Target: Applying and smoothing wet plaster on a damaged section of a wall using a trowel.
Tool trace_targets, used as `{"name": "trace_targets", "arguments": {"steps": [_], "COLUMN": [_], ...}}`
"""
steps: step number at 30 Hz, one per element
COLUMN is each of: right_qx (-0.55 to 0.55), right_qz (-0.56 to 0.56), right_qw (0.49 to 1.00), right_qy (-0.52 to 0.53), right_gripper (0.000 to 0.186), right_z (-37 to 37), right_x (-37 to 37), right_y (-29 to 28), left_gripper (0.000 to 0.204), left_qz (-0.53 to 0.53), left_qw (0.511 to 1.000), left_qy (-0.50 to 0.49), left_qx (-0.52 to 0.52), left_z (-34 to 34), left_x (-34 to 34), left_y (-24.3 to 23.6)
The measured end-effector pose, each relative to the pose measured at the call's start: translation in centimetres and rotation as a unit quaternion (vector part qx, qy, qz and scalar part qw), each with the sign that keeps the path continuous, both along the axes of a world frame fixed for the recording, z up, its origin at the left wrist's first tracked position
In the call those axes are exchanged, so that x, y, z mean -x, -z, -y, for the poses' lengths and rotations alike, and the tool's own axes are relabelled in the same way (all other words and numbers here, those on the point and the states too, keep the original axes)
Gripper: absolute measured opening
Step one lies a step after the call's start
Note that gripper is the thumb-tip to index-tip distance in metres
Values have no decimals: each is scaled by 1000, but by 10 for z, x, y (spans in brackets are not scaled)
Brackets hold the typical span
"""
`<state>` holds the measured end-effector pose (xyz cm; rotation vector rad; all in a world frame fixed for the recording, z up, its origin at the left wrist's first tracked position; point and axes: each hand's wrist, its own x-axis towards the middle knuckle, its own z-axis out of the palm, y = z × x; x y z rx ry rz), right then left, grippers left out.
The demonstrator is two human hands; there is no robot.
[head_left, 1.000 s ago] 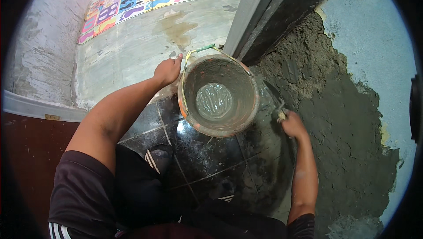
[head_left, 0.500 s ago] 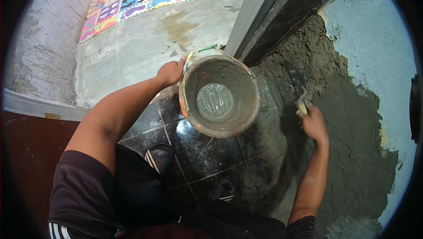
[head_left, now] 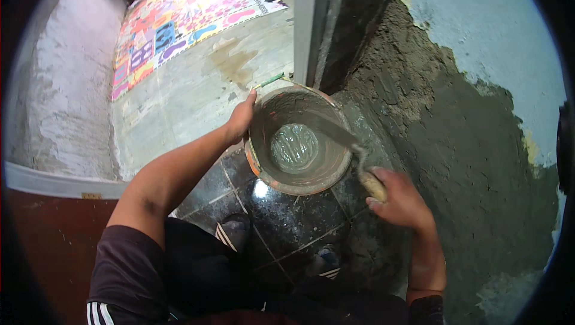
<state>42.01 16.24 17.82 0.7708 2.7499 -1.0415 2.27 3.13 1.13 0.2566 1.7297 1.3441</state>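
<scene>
My left hand (head_left: 241, 119) grips the left rim of an orange bucket (head_left: 277, 182) crusted with grey mortar, its thumb up by the rope handle with a green sleeve. Wet grey mortar (head_left: 293, 147) lies in the bucket's bottom. A trowel (head_left: 372, 185) is in my right hand (head_left: 400, 199), fingers wrapped round its pale wooden handle. Its metal blade reaches over the right rim into the bucket's mouth, above the mortar. To the right, a wall carries fresh mortar (head_left: 479, 145), smooth low down and rough near the door frame.
A dark door frame (head_left: 335, 31) rises just beyond the bucket. Black floor tiles (head_left: 287, 217) lie under my feet, and a paler floor (head_left: 179, 97) with a wet patch extends ahead. A colourful mat (head_left: 191, 19) lies farther off. A brown panel (head_left: 54, 235) stands at the left.
My right hand has brought the trowel from the rough mortar on the wall, left and down, to over the bucket. My left hand keeps its hold on the rim. The view has shifted somewhat.
</scene>
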Motion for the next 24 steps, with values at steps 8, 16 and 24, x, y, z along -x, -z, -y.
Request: {"name": "trace_targets", "arguments": {"steps": [8,16,24], "right_qx": [7,30,78], "right_qz": [-17,136,173], "right_qw": [1000,990,981], "right_qy": [-16,-33,-50], "right_gripper": [56,54,59], "right_z": [8,-13,1], "right_x": [9,-7,-45], "right_y": [31,40,61], "left_gripper": [73,67,47], "left_qz": [-41,52,-13], "left_qw": [996,991,988], "left_qy": [25,78,127], "left_qx": [-72,-93,-89], "left_z": [-25,-51,-64], "left_x": [-41,-65,-109], "left_y": [-21,-59,-77]}}
